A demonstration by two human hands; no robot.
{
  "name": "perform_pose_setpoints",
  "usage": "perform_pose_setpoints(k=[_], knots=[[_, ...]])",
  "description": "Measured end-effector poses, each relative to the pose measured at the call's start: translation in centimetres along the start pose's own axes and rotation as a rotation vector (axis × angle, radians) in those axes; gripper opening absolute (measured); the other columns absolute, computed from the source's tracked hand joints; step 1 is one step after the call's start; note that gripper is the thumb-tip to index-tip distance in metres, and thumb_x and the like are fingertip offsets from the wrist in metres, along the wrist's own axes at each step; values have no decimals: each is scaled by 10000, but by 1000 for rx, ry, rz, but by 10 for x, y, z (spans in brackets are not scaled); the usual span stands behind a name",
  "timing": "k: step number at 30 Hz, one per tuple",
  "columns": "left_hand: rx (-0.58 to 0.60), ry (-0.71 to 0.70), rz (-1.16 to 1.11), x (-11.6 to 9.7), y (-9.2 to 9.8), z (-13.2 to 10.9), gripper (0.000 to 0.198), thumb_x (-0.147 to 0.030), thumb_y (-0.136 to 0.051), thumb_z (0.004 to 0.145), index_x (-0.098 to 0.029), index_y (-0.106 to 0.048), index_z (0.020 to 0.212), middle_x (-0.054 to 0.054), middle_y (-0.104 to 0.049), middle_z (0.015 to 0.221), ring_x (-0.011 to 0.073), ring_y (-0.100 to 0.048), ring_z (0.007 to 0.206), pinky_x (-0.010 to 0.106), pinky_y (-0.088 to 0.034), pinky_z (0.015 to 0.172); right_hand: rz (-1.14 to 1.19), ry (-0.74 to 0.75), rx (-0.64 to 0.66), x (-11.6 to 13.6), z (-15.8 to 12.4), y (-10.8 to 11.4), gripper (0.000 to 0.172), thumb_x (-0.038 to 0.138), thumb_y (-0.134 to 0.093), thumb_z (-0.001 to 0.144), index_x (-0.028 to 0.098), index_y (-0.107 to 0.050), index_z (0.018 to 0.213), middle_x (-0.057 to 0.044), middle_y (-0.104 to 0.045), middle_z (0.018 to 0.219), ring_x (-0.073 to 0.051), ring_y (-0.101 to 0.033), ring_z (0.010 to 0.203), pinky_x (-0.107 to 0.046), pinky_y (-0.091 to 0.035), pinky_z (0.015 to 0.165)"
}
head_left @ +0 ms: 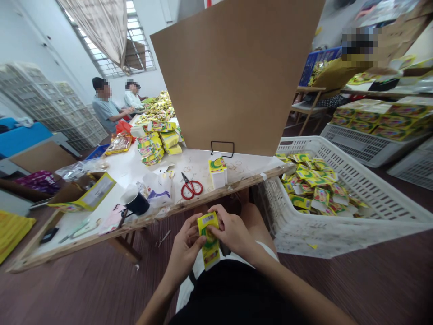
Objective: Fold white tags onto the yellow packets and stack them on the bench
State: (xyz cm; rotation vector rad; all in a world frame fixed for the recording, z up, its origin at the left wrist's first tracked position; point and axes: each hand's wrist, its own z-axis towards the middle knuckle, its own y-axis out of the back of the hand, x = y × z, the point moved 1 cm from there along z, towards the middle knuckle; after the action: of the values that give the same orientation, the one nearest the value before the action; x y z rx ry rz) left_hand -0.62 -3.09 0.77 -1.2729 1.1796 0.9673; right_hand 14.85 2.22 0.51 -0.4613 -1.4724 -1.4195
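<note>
Above my lap, between my two hands, is a small yellow and green box [208, 222] with a barcode on its upper end. My left hand [185, 246] grips its left side, thumb on the front. The fingers of my right hand [233, 230] close on its right side and upper face. Another yellow packet [211, 258] lies just below it, on my lap. On the table's front edge stands a stack of yellow and white boxes [218, 174]. Red-handled scissors [191, 188] lie left of that stack.
A white crate [341, 230] holding many yellow boxes is at the right. On the table [118, 169] are a dark cup [135, 201], bundled yellow boxes [150, 148] and a tall cardboard sheet [233, 81]. Two people sit at the back left, another at the right.
</note>
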Motion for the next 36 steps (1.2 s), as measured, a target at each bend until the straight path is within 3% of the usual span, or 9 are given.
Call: perform_pose_setpoints(k=[4, 12, 16, 22, 26, 29, 33, 35, 36], knots=[[-17, 3, -17, -2, 0, 0, 535, -244, -700, 734, -198, -467, 1213, 124, -683, 1084, 270, -650, 977, 348, -530, 794, -51, 16, 17, -2, 1, -4, 332, 205, -602, 755, 231, -503, 1070, 64, -527, 592, -131, -520, 529, -205, -332, 549], [-46, -1, 42, 0, 1, 4, 553, -201, -700, 726, -192, -446, 1218, 111, -705, 1023, 269, -666, 941, 334, -539, 746, -119, 5, -32, -6, -1, -18, 381, 205, -562, 792, 185, -488, 1165, -42, -646, 847, -177, -601, 747, -245, -399, 664], [-45, 8, 54, -3, 3, 5, 511, -211, -699, 734, -180, -456, 1183, 108, -711, 997, 255, -685, 869, 306, -540, 691, 116, 41, 10, -12, 0, -7, 327, 213, -554, 810, 195, -561, 1136, 23, -589, 664, -121, -531, 581, -212, -385, 565], [-5, 4, 50, 0, 3, 6, 457, -208, -705, 727, -173, -504, 1136, 99, -715, 971, 237, -688, 821, 299, -532, 688, 602, -53, -10, -16, -1, 0, 215, 332, -596, 804, 166, -655, 926, -27, -653, 798, -136, -582, 692, -236, -458, 611], [3, -18, 53, 6, -4, 4, 428, -201, -687, 742, -185, -521, 1136, 103, -707, 1011, 251, -678, 889, 324, -527, 756, 663, -73, 12, -10, -5, -3, 172, 321, -644, 761, 163, -660, 826, -35, -679, 809, -158, -611, 737, -265, -478, 673], [6, -52, 86, 4, -9, 4, 572, -218, -660, 770, -214, -425, 1292, 119, -660, 1134, 259, -627, 1036, 381, -488, 897, 425, -21, -138, -18, -8, 28, 151, 305, -615, 784, 173, -674, 831, -53, -682, 820, -174, -606, 732, -287, -483, 668], [-40, -132, 216, 5, -4, 7, 593, -221, -655, 773, -216, -417, 1317, 127, -583, 1242, 246, -514, 1196, 402, -372, 1042, -164, 76, -893, -40, -15, 119, 201, 298, -576, 817, 170, -676, 934, -102, -645, 983, -232, -566, 937, -393, -453, 807], [-61, -136, 305, 8, 0, 9, 458, -234, -621, 797, -193, -502, 1238, 134, -599, 1208, 253, -542, 1158, 414, -405, 1011, -302, 72, -1010, -47, -22, 158, 263, 330, -624, 793, 184, -673, 1006, -120, -624, 1053, -252, -543, 1005, -402, -459, 790], [-57, -150, 363, 9, 2, 11, 398, -231, -596, 812, -187, -533, 1202, 134, -612, 1185, 255, -562, 1130, 414, -430, 985, -281, 89, -955, -47, -26, 171, 265, 332, -581, 836, 188, -659, 1045, -120, -633, 1031, -234, -568, 963, -386, -472, 763]])
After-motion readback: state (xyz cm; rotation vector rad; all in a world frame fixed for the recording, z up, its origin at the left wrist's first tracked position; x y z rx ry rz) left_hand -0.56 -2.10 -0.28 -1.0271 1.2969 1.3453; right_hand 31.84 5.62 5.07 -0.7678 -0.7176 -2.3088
